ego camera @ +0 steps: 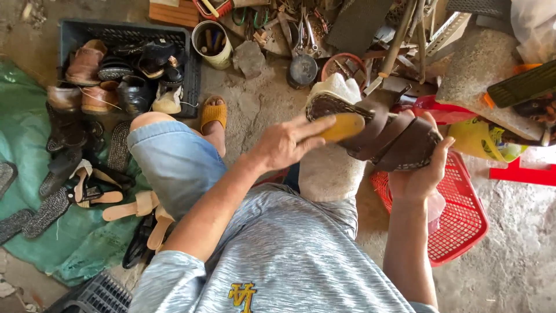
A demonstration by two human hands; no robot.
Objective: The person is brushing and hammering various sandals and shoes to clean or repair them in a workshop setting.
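Note:
A brown strappy sandal [382, 136] is held up in front of me, above a white cloth [333, 168] draped over my knee. My right hand [420, 168] grips it from below at its strap end. My left hand [289, 142] lies flat on the yellow insole at the sandal's other end, fingers stretched out and pressing on it. The sandal's patterned sole edge faces up at the left.
A red plastic basket [463, 214] lies on the concrete at right. A dark crate [81, 32] holds several shoes at top left, with more sandals on a green tarp [75, 243]. Tools, a tin can [213, 43] and an iron stand [399, 40] crowd the top.

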